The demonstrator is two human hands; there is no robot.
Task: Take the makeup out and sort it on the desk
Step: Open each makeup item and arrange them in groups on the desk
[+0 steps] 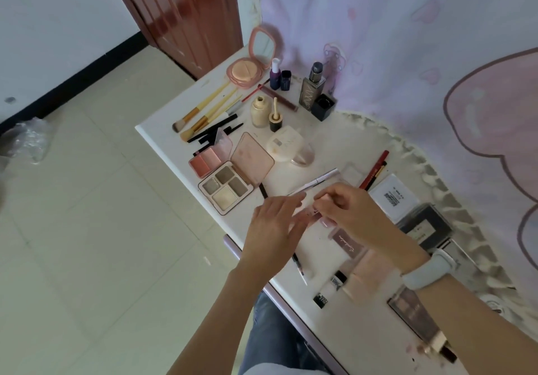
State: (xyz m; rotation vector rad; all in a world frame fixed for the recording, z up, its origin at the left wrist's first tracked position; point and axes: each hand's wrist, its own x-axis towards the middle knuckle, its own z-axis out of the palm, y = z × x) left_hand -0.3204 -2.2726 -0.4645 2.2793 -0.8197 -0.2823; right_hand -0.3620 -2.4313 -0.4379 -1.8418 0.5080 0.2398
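Observation:
Makeup lies spread over a white desk. My left hand and my right hand meet over the desk's middle, above a small clear pink item. My right hand's fingertips pinch a pale pink piece at its top, while my left hand's fingers lie fairly straight against its side. The item is blurred and mostly hidden. Just behind lies a silver pen-like tube. An open four-pan eyeshadow palette and a blush palette sit to the left.
Brushes, an open pink powder compact, bottles and a cushion case fill the far end. Red pencils, a white box, a dark case and tubes lie right and near. A patterned cloth hangs behind.

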